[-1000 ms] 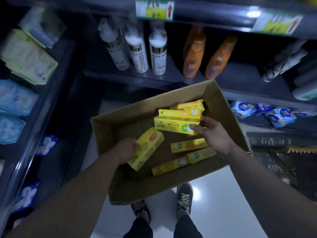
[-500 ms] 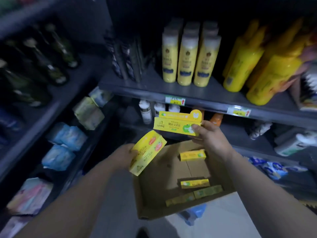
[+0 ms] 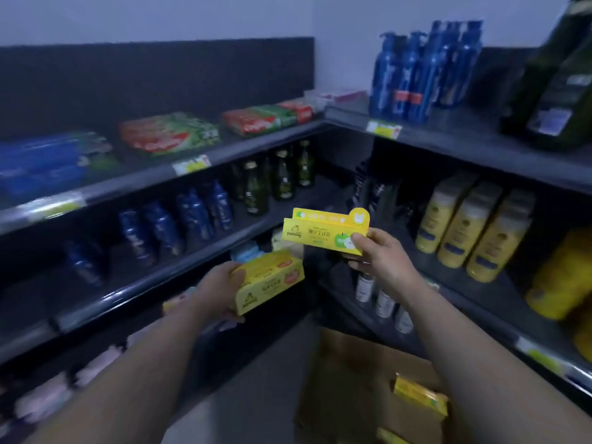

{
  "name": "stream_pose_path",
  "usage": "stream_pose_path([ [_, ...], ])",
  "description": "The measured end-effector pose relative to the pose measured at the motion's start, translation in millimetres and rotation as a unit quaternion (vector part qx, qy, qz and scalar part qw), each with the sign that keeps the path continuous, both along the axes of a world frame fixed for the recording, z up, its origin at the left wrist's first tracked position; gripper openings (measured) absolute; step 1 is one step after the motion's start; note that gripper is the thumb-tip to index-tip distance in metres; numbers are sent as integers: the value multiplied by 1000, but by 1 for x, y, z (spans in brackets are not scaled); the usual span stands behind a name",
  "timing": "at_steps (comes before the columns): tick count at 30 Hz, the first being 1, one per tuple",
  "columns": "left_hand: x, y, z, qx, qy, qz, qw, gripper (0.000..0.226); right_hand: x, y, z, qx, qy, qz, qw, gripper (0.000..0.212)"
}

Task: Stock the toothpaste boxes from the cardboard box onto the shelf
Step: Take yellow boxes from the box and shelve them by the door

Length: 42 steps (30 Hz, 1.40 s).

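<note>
We see a pale wall (image 3: 160,14) across the top, dark shelves (image 3: 448,136) meeting in a corner at centre — dim bluish light — and grey floor (image 3: 256,395) at lower middle.

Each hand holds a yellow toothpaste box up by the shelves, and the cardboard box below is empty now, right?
Not empty. The head view shows at least two yellow toothpaste boxes lying in the cardboard box. The rest holds: the left hand grips one yellow box and the right hand holds a second yellow box, both up by the shelves.

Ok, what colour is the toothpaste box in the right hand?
Yellow toothpaste box, with a green apple picture near the right hand; the head view shows it.
</note>
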<state>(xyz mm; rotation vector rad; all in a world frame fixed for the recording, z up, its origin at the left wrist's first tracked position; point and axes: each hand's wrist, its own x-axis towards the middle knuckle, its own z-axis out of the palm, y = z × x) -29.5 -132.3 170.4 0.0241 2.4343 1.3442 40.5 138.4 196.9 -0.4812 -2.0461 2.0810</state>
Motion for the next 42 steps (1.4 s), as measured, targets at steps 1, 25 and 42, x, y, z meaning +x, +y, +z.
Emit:
stream_pose_path([
  [1, 6, -17, 8, 12, 5, 26, 1000, 19, -7, -15, 8, 5, 6, 22, 1000, 16],
  [25, 133, -448, 110, 98, 170, 438, 877, 13, -88, -460, 120, -21, 127, 345, 930, 8],
  [42, 206, -690, 139, 234, 204, 562, 766, 31, -87, -744, 144, -34, 160, 416, 895, 12],
])
